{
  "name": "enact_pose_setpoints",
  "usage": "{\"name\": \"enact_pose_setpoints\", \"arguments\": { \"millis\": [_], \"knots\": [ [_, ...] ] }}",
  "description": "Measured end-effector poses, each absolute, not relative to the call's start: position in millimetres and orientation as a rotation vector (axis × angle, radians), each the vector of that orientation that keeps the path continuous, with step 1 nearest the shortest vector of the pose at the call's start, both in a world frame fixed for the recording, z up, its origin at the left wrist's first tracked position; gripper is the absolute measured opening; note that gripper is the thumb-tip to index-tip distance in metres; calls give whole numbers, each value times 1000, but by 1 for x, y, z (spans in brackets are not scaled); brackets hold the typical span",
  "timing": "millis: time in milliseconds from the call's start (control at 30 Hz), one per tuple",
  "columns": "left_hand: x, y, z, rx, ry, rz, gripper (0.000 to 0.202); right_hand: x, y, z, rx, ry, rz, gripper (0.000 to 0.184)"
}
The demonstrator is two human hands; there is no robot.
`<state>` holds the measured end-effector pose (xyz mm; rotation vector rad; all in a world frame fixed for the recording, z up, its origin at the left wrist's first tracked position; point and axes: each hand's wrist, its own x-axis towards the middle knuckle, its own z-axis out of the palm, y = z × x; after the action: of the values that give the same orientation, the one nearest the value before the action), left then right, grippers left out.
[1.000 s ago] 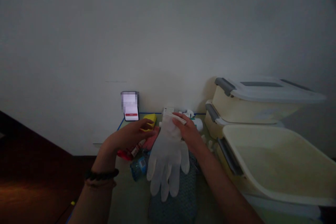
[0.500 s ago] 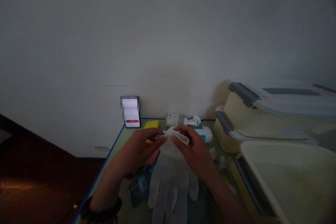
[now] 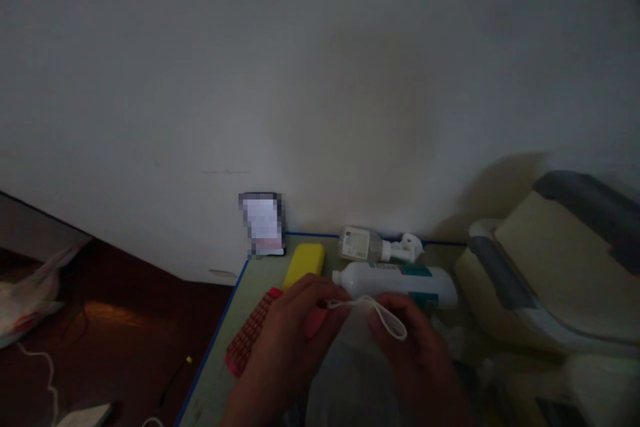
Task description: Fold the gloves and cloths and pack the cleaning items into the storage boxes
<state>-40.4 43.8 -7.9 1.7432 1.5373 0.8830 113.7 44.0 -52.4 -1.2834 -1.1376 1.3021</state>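
Between my two hands hangs a translucent white disposable glove (image 3: 357, 373), pinched at its rolled cuff. My left hand (image 3: 295, 340) grips the left side of the cuff between thumb and fingers. On the right side of the cuff, my right hand (image 3: 415, 340) pinches it the same way, and a loop of the rim sticks out there. The glove's fingers fall below the picture's edge. Just beyond the hands lies a white bottle with green label parts (image 3: 380, 278). A red ridged object (image 3: 250, 333), partly covered by my left hand, rests on the table.
A yellow block (image 3: 306, 263) and a clear spray bottle (image 3: 357, 243) lie toward the back of the green table (image 3: 215, 373). A phone (image 3: 264, 223) leans on the wall. Cream bins with grey handles (image 3: 500, 280) stand at right. A plastic bag (image 3: 30, 297) sits lower left.
The view has turned, so the bins sit farther right and more of the floor shows. Both hands and the glove appear lower and nearer; both still pinch the cuff.
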Motion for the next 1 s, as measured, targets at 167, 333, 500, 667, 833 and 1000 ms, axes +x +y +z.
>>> {"name": "enact_pose_setpoints", "arguments": {
  "millis": [167,333,500,667,833,1000],
  "knots": [
    [-40,46,-8,1684,1563,940,7,108,38,-45,-1255,-928,1364,24],
    [-43,48,-1,1574,1608,948,10,111,34,-34,-1282,-907,1409,27],
    [-48,49,3,1654,1609,928,6,111,33,-30,-1279,-852,1410,27],
    [-47,52,-1,1616,1581,952,7,117,38,-32,-1271,-926,1402,21],
    [-41,58,-8,1447,1585,1036,16,122,47,-33,-1257,-969,1387,21],
    [-35,61,-7,1469,1591,1073,18,119,51,-32,-1284,-893,1361,26]
  ]
}}
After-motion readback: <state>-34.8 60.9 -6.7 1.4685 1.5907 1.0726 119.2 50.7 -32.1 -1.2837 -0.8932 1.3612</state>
